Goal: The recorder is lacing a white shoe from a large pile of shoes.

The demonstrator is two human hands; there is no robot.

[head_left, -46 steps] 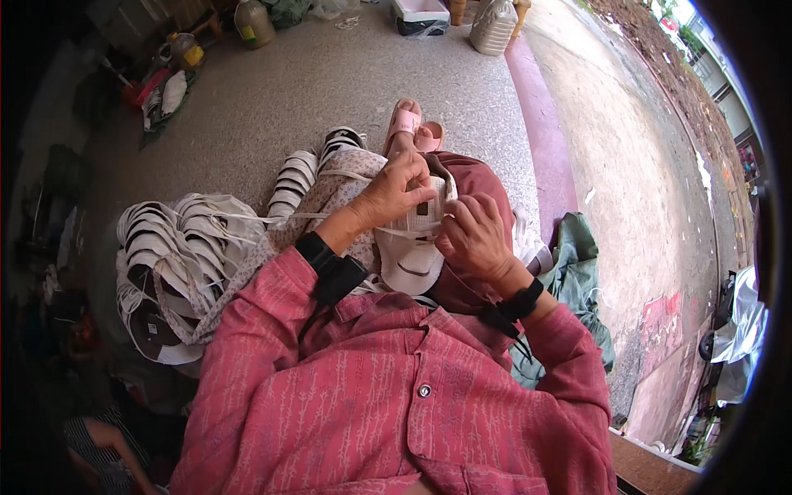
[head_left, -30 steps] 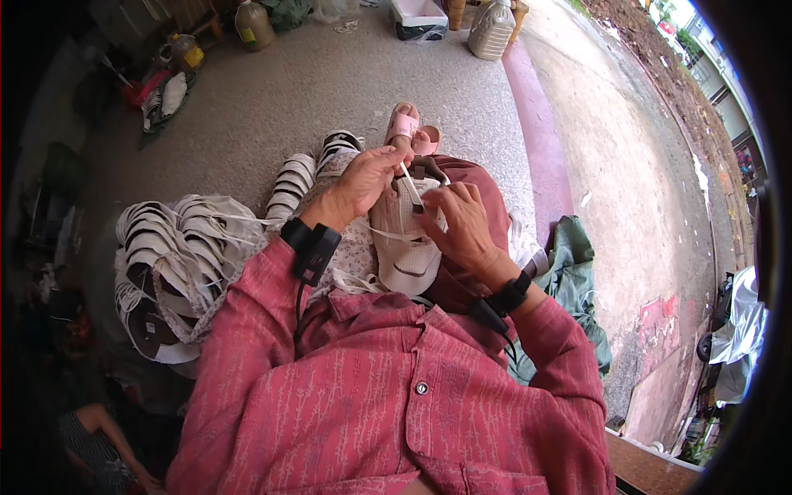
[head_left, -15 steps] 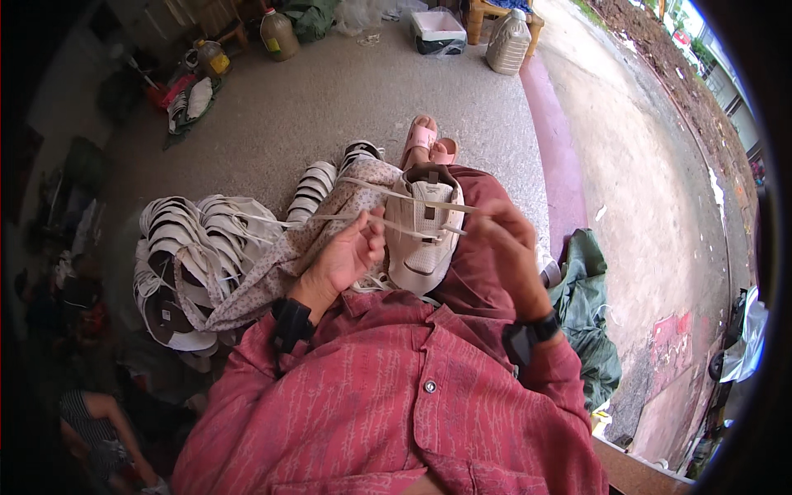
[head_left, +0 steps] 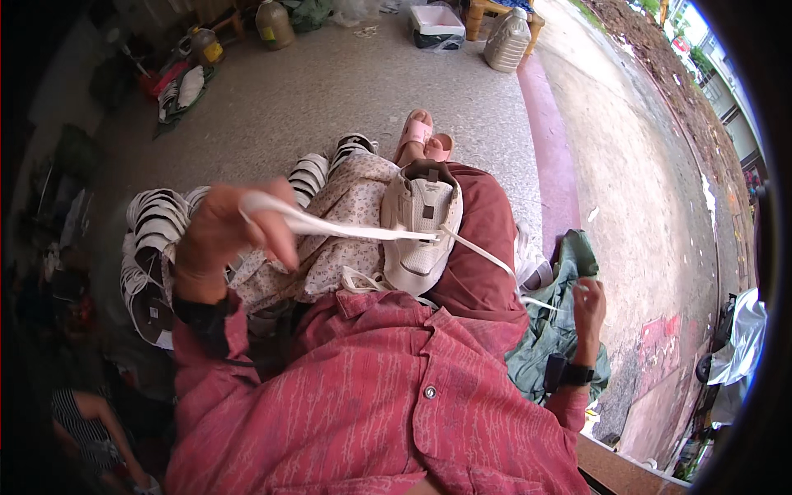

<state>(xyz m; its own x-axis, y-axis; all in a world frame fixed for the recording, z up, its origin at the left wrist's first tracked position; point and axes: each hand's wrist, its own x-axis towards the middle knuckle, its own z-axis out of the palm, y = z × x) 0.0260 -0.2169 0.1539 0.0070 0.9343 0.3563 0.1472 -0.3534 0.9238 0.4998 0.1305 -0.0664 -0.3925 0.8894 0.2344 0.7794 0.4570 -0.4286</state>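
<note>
A white and beige sneaker (head_left: 412, 264) rests on my lap, its toe toward me. A white shoelace (head_left: 346, 230) runs from its lower eyelets out to both sides. My left hand (head_left: 235, 231), raised to the left of the sneaker and a little blurred, has its fingers closed on a loop of the lace. Out to the right, my right hand (head_left: 588, 304) is pinched on the other end of the lace, which passes over my thigh. The upper eyelets have no lace through them.
Nested stacks of shoe uppers (head_left: 157, 214) lie to my left, beside a floral cloth (head_left: 342, 235) over my leg. A green sheet (head_left: 569, 330) is bunched at my right. Farther off stand a plastic jug (head_left: 506, 41), a white tub (head_left: 437, 23) and pink sandals (head_left: 415, 130) on feet.
Both hands have moved apart from above the sneaker, the left one up and left, the right one down and right. The lace is now drawn out long to both sides.
</note>
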